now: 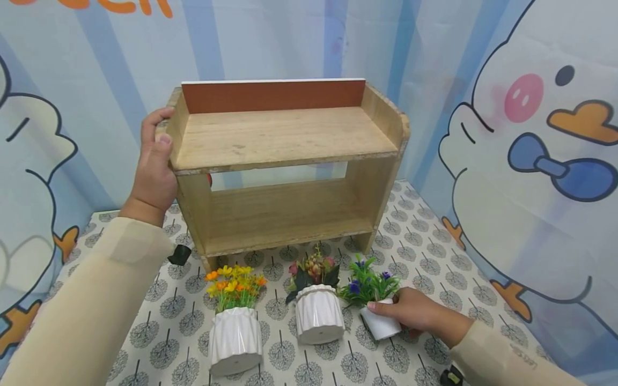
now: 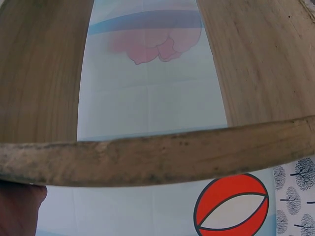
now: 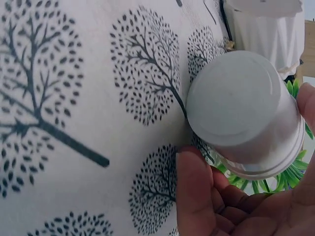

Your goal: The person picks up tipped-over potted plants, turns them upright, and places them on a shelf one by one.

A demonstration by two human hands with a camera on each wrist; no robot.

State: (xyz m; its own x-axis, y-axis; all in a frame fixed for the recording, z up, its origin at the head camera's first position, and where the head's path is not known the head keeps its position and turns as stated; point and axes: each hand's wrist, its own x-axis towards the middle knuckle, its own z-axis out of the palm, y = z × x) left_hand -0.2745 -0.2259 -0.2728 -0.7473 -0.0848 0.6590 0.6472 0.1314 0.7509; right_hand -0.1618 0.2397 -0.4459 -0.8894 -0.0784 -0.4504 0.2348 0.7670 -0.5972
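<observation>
Hands grip rough wooden shelf [image 1: 285,139] and smooth white pot [image 1: 381,320].

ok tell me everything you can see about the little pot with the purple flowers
The small smooth white pot with purple flowers and green leaves looks like plain plastic, tapering to a flat round base. It sits tilted on the tree-patterned tablecloth, rightmost of three pots, in front of the wooden shelf. The right hand holds it, thumb and fingers curled round its wall.

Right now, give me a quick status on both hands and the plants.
Left hand grips wooden shelf end. Right hand holds small white pot, tilted. Two other pots stand before the shelf, untouched.
</observation>
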